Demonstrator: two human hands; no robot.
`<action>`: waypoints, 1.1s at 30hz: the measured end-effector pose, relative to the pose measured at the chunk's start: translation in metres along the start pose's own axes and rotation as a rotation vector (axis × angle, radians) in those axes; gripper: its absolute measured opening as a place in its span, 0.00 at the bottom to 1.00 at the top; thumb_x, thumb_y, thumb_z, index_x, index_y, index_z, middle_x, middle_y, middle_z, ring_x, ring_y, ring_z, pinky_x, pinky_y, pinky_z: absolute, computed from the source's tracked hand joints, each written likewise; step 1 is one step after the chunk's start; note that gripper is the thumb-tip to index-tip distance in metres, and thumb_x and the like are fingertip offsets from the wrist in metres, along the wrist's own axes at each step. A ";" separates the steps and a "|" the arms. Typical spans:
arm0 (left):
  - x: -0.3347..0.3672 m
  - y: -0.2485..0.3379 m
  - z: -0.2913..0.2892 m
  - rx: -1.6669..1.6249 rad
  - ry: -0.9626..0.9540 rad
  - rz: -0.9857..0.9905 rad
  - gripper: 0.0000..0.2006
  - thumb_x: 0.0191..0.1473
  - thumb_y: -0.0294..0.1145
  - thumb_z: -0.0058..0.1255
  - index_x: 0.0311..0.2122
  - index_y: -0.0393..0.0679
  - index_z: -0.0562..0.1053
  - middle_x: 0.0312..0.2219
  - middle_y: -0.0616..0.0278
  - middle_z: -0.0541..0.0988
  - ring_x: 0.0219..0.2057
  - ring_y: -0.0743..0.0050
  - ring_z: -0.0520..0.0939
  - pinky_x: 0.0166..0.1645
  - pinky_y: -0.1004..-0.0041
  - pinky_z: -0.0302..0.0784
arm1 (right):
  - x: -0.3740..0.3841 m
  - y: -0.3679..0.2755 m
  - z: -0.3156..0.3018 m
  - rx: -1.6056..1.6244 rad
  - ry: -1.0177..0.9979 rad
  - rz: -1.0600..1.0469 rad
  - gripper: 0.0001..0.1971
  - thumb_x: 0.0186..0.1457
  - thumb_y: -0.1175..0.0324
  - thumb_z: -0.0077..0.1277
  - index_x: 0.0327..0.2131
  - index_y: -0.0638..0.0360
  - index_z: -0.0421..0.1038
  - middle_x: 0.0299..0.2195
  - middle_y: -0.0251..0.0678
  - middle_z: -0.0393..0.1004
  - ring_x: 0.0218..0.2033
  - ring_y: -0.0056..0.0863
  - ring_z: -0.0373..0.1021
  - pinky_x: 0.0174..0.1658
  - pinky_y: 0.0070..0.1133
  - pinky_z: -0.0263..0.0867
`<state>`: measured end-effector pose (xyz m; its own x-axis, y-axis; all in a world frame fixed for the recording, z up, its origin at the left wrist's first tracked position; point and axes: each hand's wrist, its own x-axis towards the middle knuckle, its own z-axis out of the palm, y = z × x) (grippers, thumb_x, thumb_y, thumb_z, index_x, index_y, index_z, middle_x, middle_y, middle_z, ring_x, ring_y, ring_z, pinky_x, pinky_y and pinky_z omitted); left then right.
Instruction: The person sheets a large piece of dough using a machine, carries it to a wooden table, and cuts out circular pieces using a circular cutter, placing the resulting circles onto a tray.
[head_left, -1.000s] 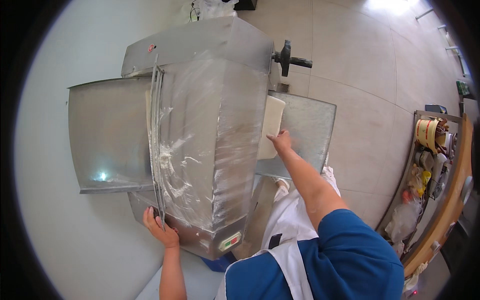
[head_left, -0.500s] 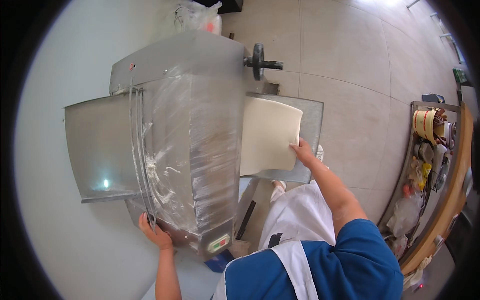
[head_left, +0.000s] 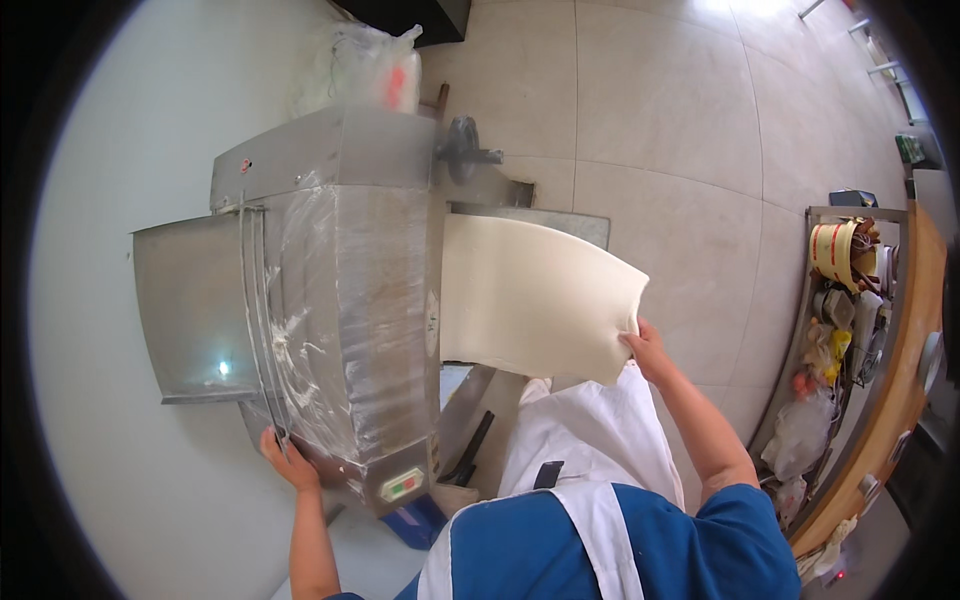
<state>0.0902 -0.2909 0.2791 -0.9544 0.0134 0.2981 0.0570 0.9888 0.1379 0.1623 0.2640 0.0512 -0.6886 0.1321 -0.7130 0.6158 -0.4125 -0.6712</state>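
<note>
Head view looks down on a steel dough-rolling machine point(head_left: 340, 290) standing on a pale tiled floor point(head_left: 650, 120). The right hand point(head_left: 645, 345) grips the near right corner of a wide, pale sheet of dough point(head_left: 530, 300), fingers closed around its edge, and holds it lifted off the machine's right tray point(head_left: 560, 222). The sheet reaches from the machine's outlet side out to that hand and sags slightly along its near edge. The left hand point(head_left: 285, 458) rests on the near lower left corner of the machine, fingers curled over the metal edge beside the left tray point(head_left: 190, 305); it holds nothing loose. A small switch panel point(head_left: 402, 485) sits on the machine's front just right of that hand. A hand wheel point(head_left: 462, 150) sticks out at the machine's far side. A white apron point(head_left: 590, 440) hangs below the dough. To the right, well apart, stands a cluttered shelf point(head_left: 850, 300).
</note>
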 end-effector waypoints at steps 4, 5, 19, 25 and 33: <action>0.003 0.006 0.001 -0.009 0.006 0.004 0.16 0.47 0.27 0.34 0.43 0.35 0.62 0.42 0.46 0.62 0.45 0.52 0.62 0.50 0.65 0.54 | -0.040 -0.022 -0.032 0.033 0.045 -0.040 0.17 0.42 0.75 0.40 0.40 0.62 0.62 0.30 0.33 0.69 0.29 0.19 0.66 0.29 0.16 0.63; 0.003 0.006 0.001 -0.017 0.008 -0.004 0.16 0.47 0.27 0.35 0.43 0.35 0.62 0.42 0.46 0.62 0.45 0.52 0.62 0.49 0.65 0.54 | -0.050 -0.032 -0.037 0.048 0.054 -0.058 0.17 0.41 0.76 0.40 0.40 0.63 0.62 0.30 0.33 0.69 0.29 0.19 0.66 0.30 0.16 0.63; 0.005 0.026 -0.002 0.006 -0.003 -0.058 0.14 0.49 0.27 0.36 0.43 0.38 0.61 0.41 0.48 0.62 0.43 0.53 0.64 0.48 0.65 0.56 | 0.016 -0.079 0.162 -0.221 -0.484 -0.147 0.15 0.43 0.69 0.44 0.38 0.64 0.62 0.31 0.34 0.66 0.32 0.20 0.62 0.36 0.18 0.60; 0.015 0.036 -0.011 -0.049 0.012 -0.070 0.18 0.51 0.37 0.34 0.44 0.36 0.60 0.43 0.46 0.61 0.44 0.51 0.63 0.48 0.64 0.54 | 0.058 -0.017 0.198 -1.222 -0.443 -0.387 0.20 0.39 0.70 0.47 0.40 0.63 0.62 0.36 0.46 0.66 0.34 0.28 0.67 0.38 0.20 0.62; 0.022 0.062 -0.026 -0.481 0.124 0.107 0.23 0.39 0.21 0.32 0.46 0.30 0.57 0.43 0.43 0.63 0.45 0.47 0.63 0.51 0.62 0.54 | -0.062 -0.119 0.196 -0.910 -0.234 -0.761 0.15 0.39 0.81 0.43 0.36 0.62 0.63 0.38 0.40 0.65 0.38 0.31 0.65 0.36 0.23 0.63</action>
<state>0.0801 -0.2331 0.3191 -0.8956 0.0643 0.4403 0.3088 0.8021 0.5111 0.0572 0.1284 0.2151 -0.9867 -0.1399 -0.0823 0.0017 0.4981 -0.8671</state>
